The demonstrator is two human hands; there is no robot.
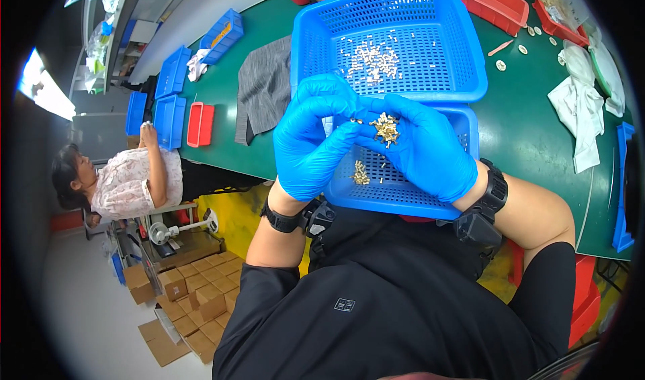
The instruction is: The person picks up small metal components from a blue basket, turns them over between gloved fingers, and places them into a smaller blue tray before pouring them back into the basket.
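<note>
Both my hands wear blue gloves and are held over the near blue basket. My left hand is closed in a pinch, with a small shiny metal part at its thumb and fingertip. Cupped beside it, my right hand holds a heap of small brass-coloured parts on its palm and fingers. More such parts lie on the floor of the near basket, below my hands. A larger blue basket stands just beyond, with many small pale metal parts scattered inside.
A grey cloth lies left of the baskets on the green table. Red trays stand at the far right, near a white cloth. Off to the left, another person sits by blue bins and a red tray.
</note>
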